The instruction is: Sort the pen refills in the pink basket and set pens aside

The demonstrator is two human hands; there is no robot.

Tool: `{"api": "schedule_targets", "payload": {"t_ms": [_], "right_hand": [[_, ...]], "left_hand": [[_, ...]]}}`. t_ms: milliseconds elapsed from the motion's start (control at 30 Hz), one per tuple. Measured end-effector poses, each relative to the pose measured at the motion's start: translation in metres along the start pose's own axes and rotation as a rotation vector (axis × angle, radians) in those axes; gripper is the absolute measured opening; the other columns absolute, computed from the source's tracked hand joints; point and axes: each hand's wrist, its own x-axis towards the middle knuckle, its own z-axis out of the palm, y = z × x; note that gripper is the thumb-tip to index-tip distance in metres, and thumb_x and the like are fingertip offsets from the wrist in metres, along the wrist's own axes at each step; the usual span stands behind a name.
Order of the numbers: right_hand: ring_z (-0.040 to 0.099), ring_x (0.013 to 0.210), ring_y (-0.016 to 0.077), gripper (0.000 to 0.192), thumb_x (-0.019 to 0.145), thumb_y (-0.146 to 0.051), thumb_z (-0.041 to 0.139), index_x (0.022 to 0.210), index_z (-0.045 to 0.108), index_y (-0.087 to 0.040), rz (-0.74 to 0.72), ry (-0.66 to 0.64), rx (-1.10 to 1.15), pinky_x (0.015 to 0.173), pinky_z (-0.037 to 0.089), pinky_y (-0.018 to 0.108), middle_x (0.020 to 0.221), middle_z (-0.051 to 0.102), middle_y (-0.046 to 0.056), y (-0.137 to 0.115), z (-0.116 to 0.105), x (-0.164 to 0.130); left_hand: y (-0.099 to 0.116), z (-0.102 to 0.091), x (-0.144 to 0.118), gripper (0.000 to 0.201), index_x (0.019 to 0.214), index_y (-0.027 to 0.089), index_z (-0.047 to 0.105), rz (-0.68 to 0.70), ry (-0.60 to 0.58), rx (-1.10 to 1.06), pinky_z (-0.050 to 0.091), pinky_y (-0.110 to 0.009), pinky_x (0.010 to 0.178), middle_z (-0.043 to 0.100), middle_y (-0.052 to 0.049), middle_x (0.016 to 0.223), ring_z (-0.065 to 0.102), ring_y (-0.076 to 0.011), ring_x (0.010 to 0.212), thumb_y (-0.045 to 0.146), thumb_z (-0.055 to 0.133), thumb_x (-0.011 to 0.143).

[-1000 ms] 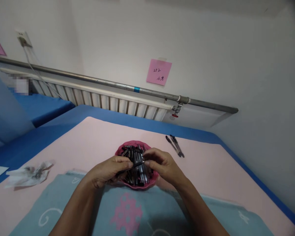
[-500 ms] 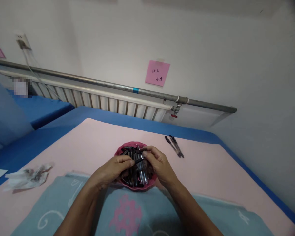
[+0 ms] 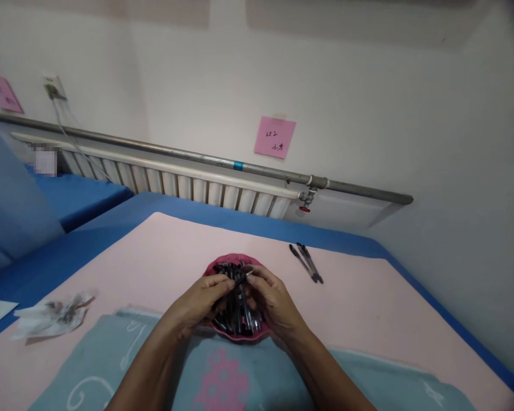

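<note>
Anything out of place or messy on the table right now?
Mildly. Two black pens lie loose on the pink cloth, right of the pink bowl of pen parts. A crumpled wrapper lies at the left. Both hands, left hand and right hand, pinch one pen part above the bowl.

A white wall (image 3: 368, 103) runs behind the table (image 3: 163, 251), which is covered in a pale pink cloth with a blue border (image 3: 223, 214). Along the wall's foot sits a white ribbed radiator (image 3: 188, 185), and above it a grey pipe (image 3: 197, 155) with a blue band and a red valve (image 3: 304, 209). A pink note (image 3: 274, 137) is stuck to the wall (its writing is too small to read). At far left hangs a socket (image 3: 53, 87) with a cord.
</note>
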Motion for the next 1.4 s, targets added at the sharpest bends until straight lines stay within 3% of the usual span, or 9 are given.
{"api": "schedule_targets", "payload": {"t_ms": [167,333,467,600,733,867,1200,1267,1400], "right_hand": [[0.038,0.039,0.005,0.023,0.065,-0.035,0.073,0.071,0.061,-0.017,0.002,0.053,0.041,0.039,0.027,0.018,0.05,0.05,-0.006,0.001,0.003,0.0],[0.045,0.046,0.0082,0.028,0.062,-0.033,0.075,0.083,0.066,-0.016,0.016,0.068,0.165,0.041,0.033,0.019,0.056,0.055,-0.003,0.003,0.007,0.001],[0.036,0.038,0.0047,0.026,0.063,-0.037,0.075,0.068,0.06,-0.016,-0.012,0.125,0.117,0.038,0.028,0.018,0.049,0.049,-0.006,0.008,0.007,0.003],[0.044,0.044,0.0076,0.027,0.061,-0.034,0.076,0.076,0.063,-0.017,-0.011,0.12,0.172,0.04,0.033,0.019,0.055,0.054,-0.004,0.008,0.007,0.004],[0.04,0.041,0.0053,0.025,0.061,-0.032,0.077,0.068,0.058,-0.017,0.008,0.142,0.188,0.039,0.03,0.018,0.051,0.051,-0.006,0.008,0.007,0.004],[0.043,0.045,0.0064,0.025,0.06,-0.029,0.077,0.076,0.062,-0.016,0.011,0.118,0.223,0.041,0.033,0.017,0.054,0.054,-0.004,0.008,0.008,0.004],[0.043,0.046,0.0074,0.022,0.058,-0.026,0.078,0.072,0.064,-0.016,-0.008,0.142,0.248,0.041,0.033,0.018,0.054,0.053,-0.004,0.006,0.009,0.003],[0.041,0.044,0.0063,0.021,0.058,-0.026,0.078,0.069,0.063,-0.016,-0.023,0.156,0.241,0.04,0.031,0.018,0.052,0.051,-0.005,0.007,0.008,0.004],[0.038,0.042,0.0039,0.022,0.059,-0.028,0.077,0.067,0.061,-0.016,-0.046,0.186,0.228,0.039,0.028,0.016,0.051,0.049,-0.007,0.009,0.005,0.006]], "left_hand": [[-0.004,-0.001,0.002,0.042,0.073,0.019,0.048,0.012,0.002,0.005,0.011,-0.021,0.037,0.035,0.01,0.043,0.021,-0.0032,0.035,0.06,0.056,0.069],[-0.011,-0.002,0.007,0.04,0.074,0.018,0.05,0.045,-0.013,-0.004,0.011,-0.021,0.037,0.036,0.01,0.045,0.022,-0.0035,0.036,0.058,0.055,0.073],[-0.012,-0.001,0.009,0.043,0.072,0.018,0.05,0.062,-0.004,0.018,0.011,-0.021,0.037,0.035,0.01,0.043,0.022,-0.0037,0.036,0.061,0.055,0.071],[-0.012,-0.001,0.009,0.04,0.072,0.018,0.05,0.055,0.015,0.003,0.012,-0.021,0.037,0.034,0.01,0.044,0.021,-0.0035,0.036,0.058,0.055,0.073],[-0.015,-0.002,0.011,0.039,0.073,0.017,0.052,0.09,0.002,-0.023,0.014,-0.021,0.038,0.037,0.009,0.045,0.025,-0.0042,0.038,0.056,0.056,0.073],[-0.015,-0.001,0.012,0.039,0.073,0.017,0.052,0.101,0.017,-0.006,0.014,-0.021,0.038,0.036,0.009,0.045,0.024,-0.0044,0.039,0.056,0.055,0.074],[-0.013,-0.001,0.012,0.036,0.072,0.018,0.052,0.078,0.05,0.036,0.016,-0.021,0.04,0.033,0.01,0.044,0.023,-0.0055,0.039,0.054,0.053,0.075],[-0.014,0.0,0.013,0.034,0.071,0.018,0.054,0.145,0.094,0.144,0.023,-0.022,0.043,0.039,0.008,0.047,0.032,-0.0074,0.042,0.051,0.051,0.077],[-0.015,0.004,0.013,0.028,0.08,0.02,0.064,0.426,0.264,0.541,0.038,-0.025,0.062,0.063,0.0,0.072,0.054,-0.0139,0.065,0.04,0.044,0.083]]}}
